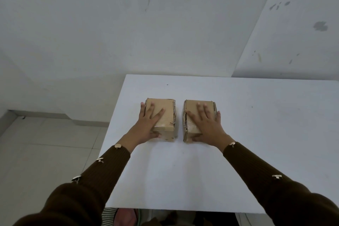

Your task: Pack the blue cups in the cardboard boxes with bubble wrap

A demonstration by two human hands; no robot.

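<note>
Two small closed cardboard boxes stand side by side on a white table (pixel 256 134), a narrow gap between them. My left hand (pixel 146 124) lies flat on top of the left box (pixel 165 104), fingers spread, thumb down its near face. My right hand (pixel 207 124) lies the same way on the right box (pixel 192 105), thumb against its near face. Clear tape shows on the near top edges of both boxes. No blue cups or bubble wrap are visible; what the boxes hold is hidden.
The table's left edge (pixel 117 134) runs beside my left forearm, with tiled floor (pixel 45 143) below. White walls stand behind and meet in a corner at the right. Dark brown sleeves with metal buttons cover both arms.
</note>
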